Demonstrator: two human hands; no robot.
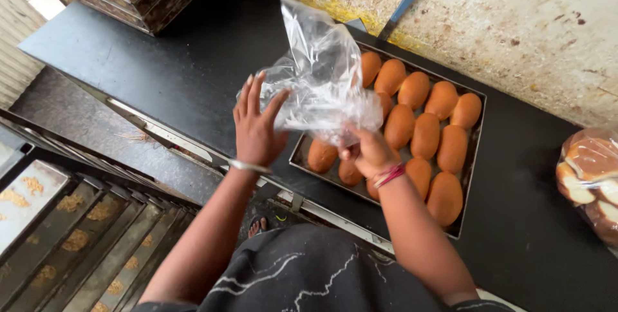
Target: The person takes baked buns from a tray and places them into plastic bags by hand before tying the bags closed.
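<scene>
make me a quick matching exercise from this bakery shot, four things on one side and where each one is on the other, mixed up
Things:
1. clear plastic bag
2. golden buns
3. bagged bread
4. blue-handled tool

Places:
A. leaning at the wall behind the tray
B. held between the left hand and right hand
C. at the right edge of the black counter
D. in rows on the metal tray

Pairs: 1-B, 2-D, 3-C, 4-A

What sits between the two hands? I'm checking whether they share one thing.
In the head view, a clear plastic bag spans between the left hand and the right hand, above the tray of buns.
</scene>
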